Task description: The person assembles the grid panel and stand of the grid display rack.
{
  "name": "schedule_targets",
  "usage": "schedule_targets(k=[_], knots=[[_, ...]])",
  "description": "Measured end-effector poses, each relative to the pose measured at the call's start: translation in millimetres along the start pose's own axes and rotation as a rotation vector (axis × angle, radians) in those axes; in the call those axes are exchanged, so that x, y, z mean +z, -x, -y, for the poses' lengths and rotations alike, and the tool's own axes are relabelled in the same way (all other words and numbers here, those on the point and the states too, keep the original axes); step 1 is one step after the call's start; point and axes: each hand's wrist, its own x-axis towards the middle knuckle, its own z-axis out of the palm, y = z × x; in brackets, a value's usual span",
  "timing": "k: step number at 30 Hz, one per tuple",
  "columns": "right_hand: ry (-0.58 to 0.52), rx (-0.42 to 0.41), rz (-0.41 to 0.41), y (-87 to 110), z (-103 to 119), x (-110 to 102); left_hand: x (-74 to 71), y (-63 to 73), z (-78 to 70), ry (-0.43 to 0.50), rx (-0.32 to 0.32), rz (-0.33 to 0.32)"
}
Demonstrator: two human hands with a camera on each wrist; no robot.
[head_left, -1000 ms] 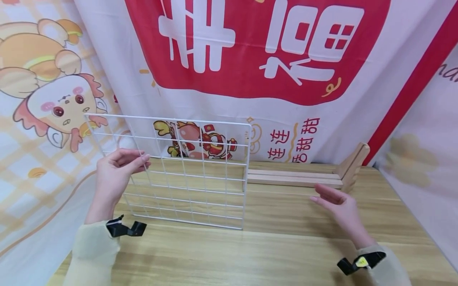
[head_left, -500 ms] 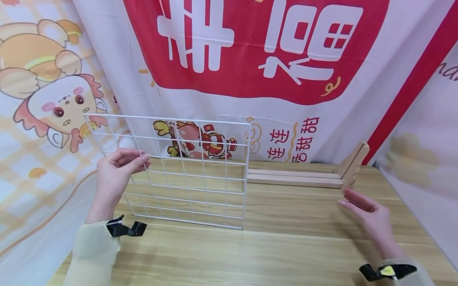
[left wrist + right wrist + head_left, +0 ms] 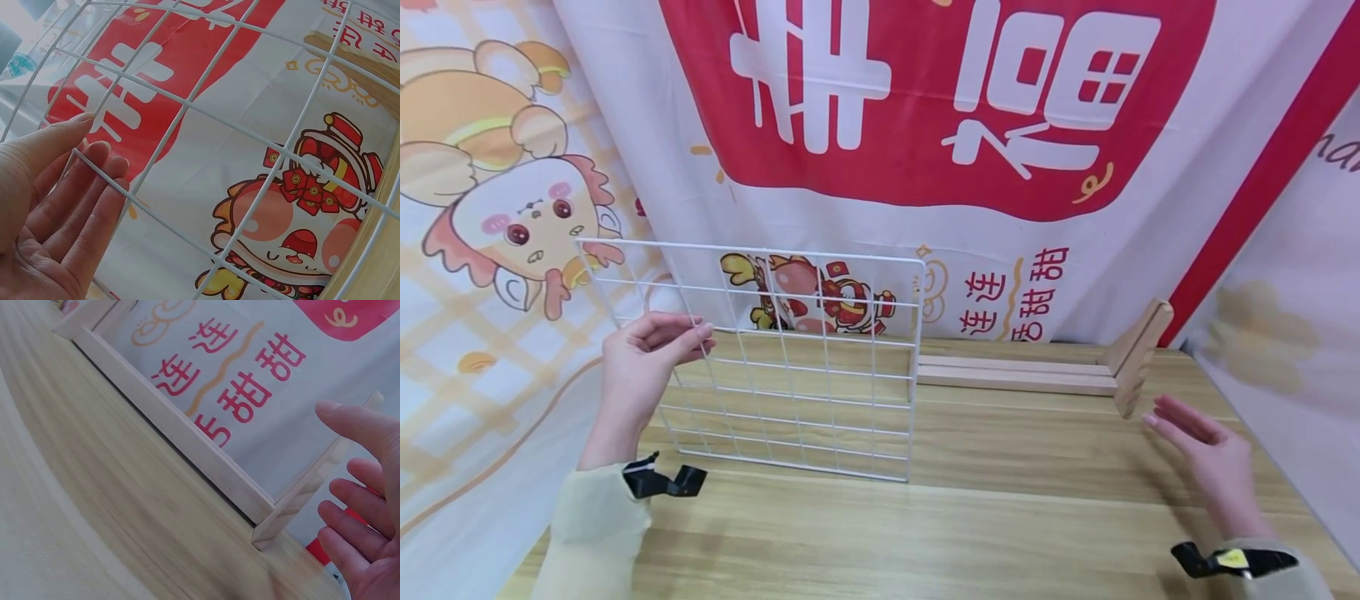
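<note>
A white wire grid panel stands tilted on the table at left, its lower edge near the wood surface. My left hand pinches its wires near the left side, thumb in front and fingers reaching behind. Further back lies a light wooden rack, a long bar with a slanted notched end piece at right; the panel partly covers its left part. Just right of that end piece, my right hand hovers with fingers extended, apart from the wood and holding nothing.
The wood-grain table extends in front of the panel and rack. A printed cloth with red and white characters hangs right behind the rack. More cloth borders the table at left and right.
My right hand has moved right, away from in front of the rack's end piece to beside it. The left hand and the grid panel have stayed in place.
</note>
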Motion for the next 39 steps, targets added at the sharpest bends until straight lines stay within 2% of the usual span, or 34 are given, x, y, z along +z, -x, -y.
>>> schedule_targets(k=[5, 7, 10, 12, 14, 17, 24, 30, 39], knots=[[-0.046, -0.004, 0.013, -12.7, 2.8, -2.1, 1.2, 1.0, -0.2, -0.037, -0.002, -0.018], [0.014, -0.004, 0.034, -18.3, 5.7, -2.5, 1.3, 1.0, -0.2, -0.035, -0.002, -0.018], [0.195, -0.012, 0.069, -27.5, 10.9, -2.4, 1.2, 1.0, -0.4, -0.038, -0.005, -0.015], [0.272, -0.031, 0.093, -34.4, 14.9, -1.3, 1.2, 1.1, -0.5, -0.043, -0.007, -0.015], [0.283, -0.051, 0.103, -41.8, 18.9, 0.5, 1.1, 1.2, -0.3, -0.04, -0.008, -0.014], [0.208, -0.072, 0.095, -53.0, 25.8, 4.7, 0.8, 1.4, 0.1, -0.024, -0.003, -0.01], [0.325, -0.065, 0.039, -75.1, 46.4, 13.9, 0.1, 0.9, 0.1, -0.029, -0.002, -0.012], [0.354, -0.045, 0.038, -85.5, 63.8, 18.3, 0.1, 1.2, -0.2, -0.051, -0.007, -0.021], [0.321, -0.059, 0.047, -95.0, 79.2, 25.0, -0.1, 2.6, -0.2, -0.04, -0.003, -0.02]])
